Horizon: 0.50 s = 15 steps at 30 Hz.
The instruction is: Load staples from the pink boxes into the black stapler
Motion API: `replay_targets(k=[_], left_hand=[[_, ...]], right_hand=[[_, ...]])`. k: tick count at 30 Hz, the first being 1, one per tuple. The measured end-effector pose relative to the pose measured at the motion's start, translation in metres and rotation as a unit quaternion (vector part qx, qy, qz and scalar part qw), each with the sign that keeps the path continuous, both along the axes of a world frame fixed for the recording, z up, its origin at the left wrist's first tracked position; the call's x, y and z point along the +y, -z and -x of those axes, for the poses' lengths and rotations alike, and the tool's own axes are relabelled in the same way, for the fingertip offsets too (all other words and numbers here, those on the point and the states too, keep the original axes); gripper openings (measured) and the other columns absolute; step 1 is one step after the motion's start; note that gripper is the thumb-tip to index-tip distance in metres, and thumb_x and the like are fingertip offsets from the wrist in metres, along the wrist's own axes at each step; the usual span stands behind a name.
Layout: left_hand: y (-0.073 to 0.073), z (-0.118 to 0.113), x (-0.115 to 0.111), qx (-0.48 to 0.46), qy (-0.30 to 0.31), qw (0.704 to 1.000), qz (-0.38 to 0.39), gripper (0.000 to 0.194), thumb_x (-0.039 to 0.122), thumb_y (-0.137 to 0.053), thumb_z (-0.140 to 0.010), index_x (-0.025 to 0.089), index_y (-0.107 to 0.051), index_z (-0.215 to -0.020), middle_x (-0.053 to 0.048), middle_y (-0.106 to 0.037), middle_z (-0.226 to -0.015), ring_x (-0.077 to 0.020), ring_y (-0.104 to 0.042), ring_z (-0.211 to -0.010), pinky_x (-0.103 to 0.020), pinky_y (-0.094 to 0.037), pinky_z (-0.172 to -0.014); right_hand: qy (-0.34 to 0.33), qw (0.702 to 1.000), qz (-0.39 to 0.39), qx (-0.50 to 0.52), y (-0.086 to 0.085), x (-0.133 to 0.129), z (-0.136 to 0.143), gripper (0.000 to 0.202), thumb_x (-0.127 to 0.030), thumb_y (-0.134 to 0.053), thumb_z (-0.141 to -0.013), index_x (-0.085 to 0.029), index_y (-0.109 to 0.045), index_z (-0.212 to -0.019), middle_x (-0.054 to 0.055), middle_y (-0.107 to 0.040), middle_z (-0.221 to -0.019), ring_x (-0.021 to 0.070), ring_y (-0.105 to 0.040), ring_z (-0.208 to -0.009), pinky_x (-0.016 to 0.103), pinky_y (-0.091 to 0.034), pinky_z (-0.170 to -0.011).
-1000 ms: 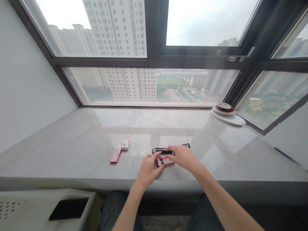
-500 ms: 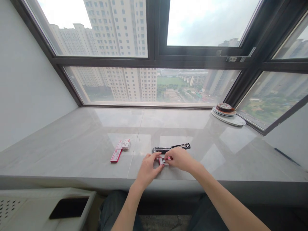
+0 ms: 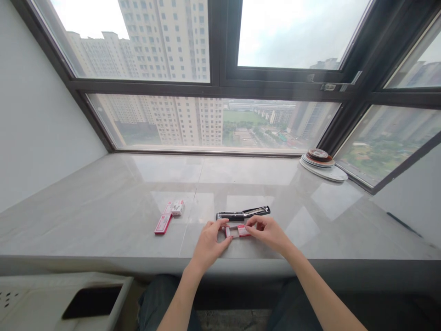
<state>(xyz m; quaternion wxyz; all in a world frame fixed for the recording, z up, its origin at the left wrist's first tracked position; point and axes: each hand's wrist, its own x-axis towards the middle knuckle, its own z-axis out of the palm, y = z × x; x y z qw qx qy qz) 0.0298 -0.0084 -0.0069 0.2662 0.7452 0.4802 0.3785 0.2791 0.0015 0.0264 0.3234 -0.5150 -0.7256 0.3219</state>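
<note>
Near the front edge of the counter lies a small red-and-white staple box (image 3: 243, 230), its tray drawn partly out to the left. My left hand (image 3: 211, 240) grips the tray's left end between thumb and fingers. My right hand (image 3: 268, 233) is at the box's right end, thumb and fingertips pinched together; whatever they hold, if anything, is too small to make out. Just behind the box, a black stapler (image 3: 230, 215) rests opened out, its upper arm swung to the right with the metal channel showing.
To the left are red-and-white flat boxes (image 3: 162, 224) and a small white box (image 3: 178, 208). A stack of plates (image 3: 324, 165) stands by the window corner. Below the counter (image 3: 113, 220), a pale plastic stool (image 3: 37, 303) carries a dark, phone-like slab (image 3: 92, 302).
My right hand has moved a little right, from over the open tray to the box's right end, uncovering the tray and the red-and-white sleeve. My left hand keeps its hold.
</note>
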Motion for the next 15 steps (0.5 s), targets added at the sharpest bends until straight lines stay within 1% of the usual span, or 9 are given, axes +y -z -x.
replay_targets(k=[3,5,7,9,12,14,15], left_hand=[[-0.001,-0.001,-0.001,0.004,-0.003,1.000,-0.002,0.053,0.025,-0.071,-0.083,0.033,-0.057,-0.134,-0.003,-0.067,-0.113,-0.0232,-0.062,-0.108,-0.041,-0.048,-0.102],[-0.001,-0.001,-0.001,0.006,-0.002,1.000,-0.002,0.052,0.025,-0.071,-0.083,0.033,-0.057,-0.133,-0.003,-0.067,-0.113,-0.0236,-0.062,-0.109,-0.042,-0.048,-0.102],[-0.002,-0.001,-0.001,0.005,0.000,1.000,-0.002,0.051,0.025,-0.071,-0.083,0.032,-0.058,-0.133,-0.003,-0.068,-0.112,-0.0237,-0.062,-0.109,-0.042,-0.048,-0.102],[-0.002,-0.001,-0.002,0.004,0.000,1.000,-0.002,0.051,0.025,-0.071,-0.083,0.033,-0.058,-0.132,-0.003,-0.068,-0.112,-0.0234,-0.062,-0.109,-0.042,-0.048,-0.103],[-0.004,-0.001,-0.003,0.001,-0.005,1.000,-0.005,0.051,0.027,-0.072,-0.083,0.033,-0.059,-0.132,-0.003,-0.068,-0.114,-0.0233,-0.063,-0.108,-0.042,-0.049,-0.102],[-0.005,0.000,-0.004,-0.003,-0.010,1.000,-0.011,0.052,0.029,-0.073,-0.082,0.032,-0.059,-0.132,-0.004,-0.068,-0.116,-0.0236,-0.063,-0.107,-0.041,-0.049,-0.100],[-0.005,-0.001,-0.004,-0.005,-0.014,1.000,-0.013,0.051,0.032,-0.073,-0.083,0.032,-0.060,-0.132,-0.004,-0.068,-0.116,-0.0237,-0.063,-0.106,-0.041,-0.050,-0.098]], right_hand=[[-0.002,1.000,-0.006,0.017,0.002,-0.004,0.012,0.018,-0.037,-0.062,-0.091,-0.022,-0.072,-0.091,-0.003,-0.063,-0.070,0.0111,-0.044,-0.059,0.024,-0.034,-0.057],[-0.008,1.000,-0.023,0.006,0.001,-0.003,0.020,0.018,-0.037,-0.064,-0.089,-0.022,-0.072,-0.088,-0.002,-0.063,-0.075,0.0116,-0.046,-0.061,0.024,-0.037,-0.060],[-0.007,0.999,-0.038,-0.012,0.000,-0.003,0.022,0.018,-0.037,-0.065,-0.088,-0.022,-0.073,-0.085,0.000,-0.063,-0.081,0.0127,-0.050,-0.066,0.025,-0.040,-0.065],[0.005,0.999,-0.040,-0.027,0.003,-0.003,0.016,0.019,-0.038,-0.065,-0.088,-0.022,-0.074,-0.084,0.001,-0.062,-0.084,0.0138,-0.052,-0.070,0.026,-0.041,-0.068],[0.037,0.998,-0.023,-0.042,0.011,-0.006,-0.003,0.021,-0.040,-0.063,-0.089,-0.022,-0.073,-0.091,0.001,-0.061,-0.082,0.0148,-0.051,-0.071,0.027,-0.042,-0.069],[0.059,0.997,-0.006,-0.047,0.016,-0.009,-0.016,0.027,-0.043,-0.065,-0.086,-0.021,-0.072,-0.102,0.000,-0.061,-0.081,0.0147,-0.051,-0.069,0.027,-0.042,-0.067],[0.063,0.997,0.005,-0.049,0.018,-0.010,-0.021,0.034,-0.044,-0.068,-0.084,-0.022,-0.070,-0.110,-0.001,-0.061,-0.081,0.0144,-0.050,-0.068,0.027,-0.042,-0.066]])
